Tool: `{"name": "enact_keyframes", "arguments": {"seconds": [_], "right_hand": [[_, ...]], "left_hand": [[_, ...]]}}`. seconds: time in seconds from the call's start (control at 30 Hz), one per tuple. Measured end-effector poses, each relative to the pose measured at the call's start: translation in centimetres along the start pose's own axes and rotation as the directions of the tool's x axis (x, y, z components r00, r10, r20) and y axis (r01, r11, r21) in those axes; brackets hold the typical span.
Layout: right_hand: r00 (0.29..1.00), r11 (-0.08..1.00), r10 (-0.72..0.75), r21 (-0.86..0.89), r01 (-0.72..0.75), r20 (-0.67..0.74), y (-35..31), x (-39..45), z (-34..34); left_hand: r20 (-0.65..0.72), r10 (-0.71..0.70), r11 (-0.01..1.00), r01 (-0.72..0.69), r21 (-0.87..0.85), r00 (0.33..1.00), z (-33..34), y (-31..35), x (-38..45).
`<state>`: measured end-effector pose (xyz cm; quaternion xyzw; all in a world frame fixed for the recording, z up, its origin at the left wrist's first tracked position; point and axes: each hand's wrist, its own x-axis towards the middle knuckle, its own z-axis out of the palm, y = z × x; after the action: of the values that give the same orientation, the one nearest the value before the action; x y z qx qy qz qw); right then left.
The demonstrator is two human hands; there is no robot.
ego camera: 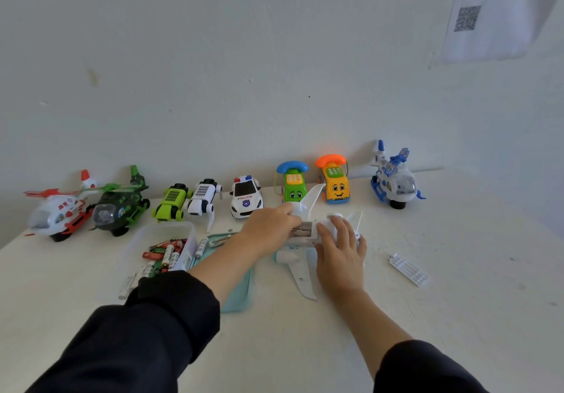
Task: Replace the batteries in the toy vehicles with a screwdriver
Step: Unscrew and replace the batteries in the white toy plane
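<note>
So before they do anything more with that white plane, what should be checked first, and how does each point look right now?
1. Toy plane steadied on the table: ok, left hand and right hand both rest on it.
2. Battery bay open: ok, cover lies off to the right.
3. Batteries seated in bay: cannot tell, fingers hide most of it.
4. Spare batteries within reach: ok, several in the clear box.
5. Screwdriver at hand: cannot tell, none visible.
</note>
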<state>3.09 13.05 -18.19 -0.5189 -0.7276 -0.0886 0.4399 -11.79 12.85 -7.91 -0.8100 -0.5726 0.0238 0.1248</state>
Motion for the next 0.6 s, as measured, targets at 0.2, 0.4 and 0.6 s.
{"name": "enact_keyframes", "arguments": {"seconds": [0.2, 0.4, 0.6], "right_hand": [[1.000, 1.000, 0.005, 0.000, -0.005, 0.010, 0.0, 0.0, -0.1], [1.000, 1.000, 0.013, -0.018, -0.012, 0.029, -0.1, 0.0, -0.3], [0.999, 0.999, 0.016, -0.039, -0.015, 0.035, -0.2, 0.0, -0.4]], "left_hand": [[0.021, -0.008, 0.988, 0.004, 0.157, 1.000, -0.5, 1.0, 0.2], [0.016, -0.111, 0.994, 0.111, 0.004, 0.994, -0.3, 0.7, -0.5], [-0.020, -0.185, 0.969, 0.179, -0.171, 0.983, -1.4, -1.2, -2.7]]}}
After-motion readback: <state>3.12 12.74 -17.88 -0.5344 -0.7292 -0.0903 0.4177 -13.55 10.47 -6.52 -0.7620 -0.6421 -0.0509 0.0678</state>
